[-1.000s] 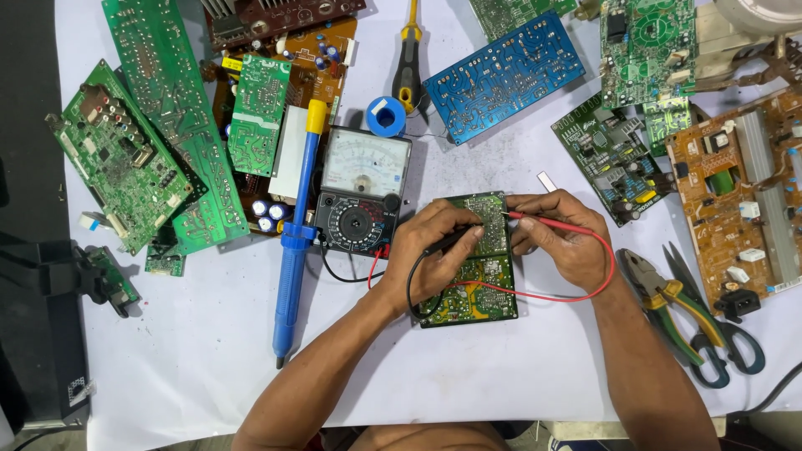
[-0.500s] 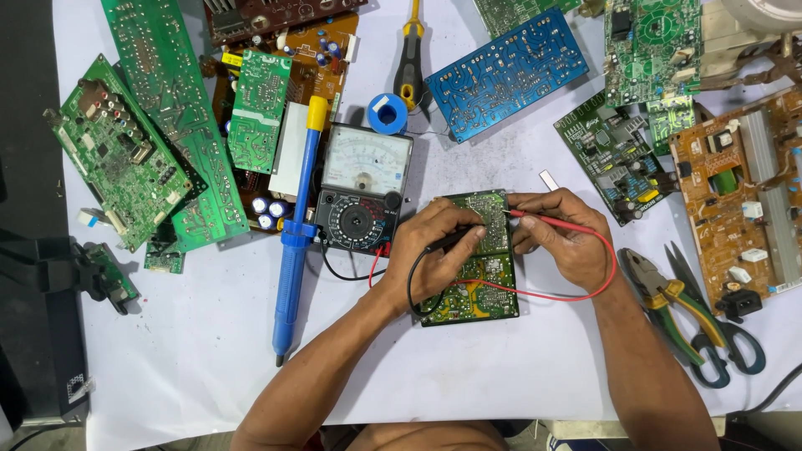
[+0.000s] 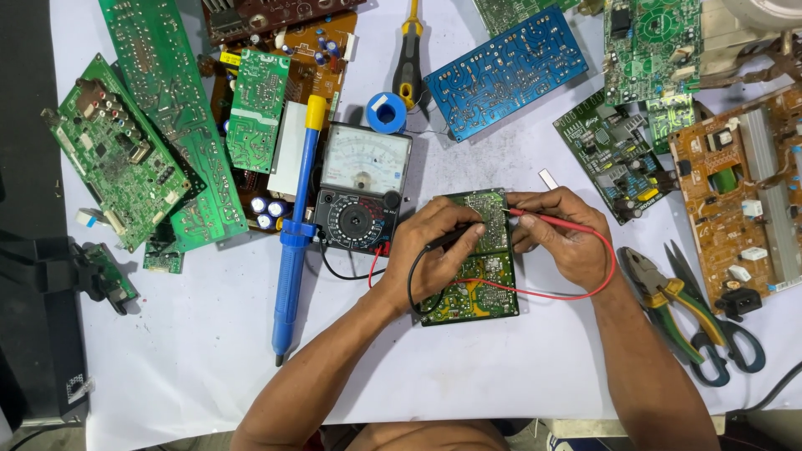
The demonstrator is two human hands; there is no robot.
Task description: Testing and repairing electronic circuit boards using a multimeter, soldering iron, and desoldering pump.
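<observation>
far left: green circuit boards lying flat on the white table, one long green board angled beside them
left of centre: blue and yellow desoldering pump lying lengthwise, tip toward the near edge
meter: analog multimeter flat on the table, just left of the hands, dial face up; black and red leads run from its lower edge
above meter: blue solder roll and a black-yellow screwdriver; blue circuit board to their right
left hand: left hand clenched round the black probe, tip pressed on the small board, palm resting over the board's left edge
worked board: small green board flat on the table at centre, between both hands, solder side up
right hand: right hand pinching the red probe between thumb and fingers, tip on the board's upper right part; red wire loops round the wrist side
right: pliers and scissors with green handles lying near the right forearm
far right: orange-brown circuit board, more green boards above it
</observation>
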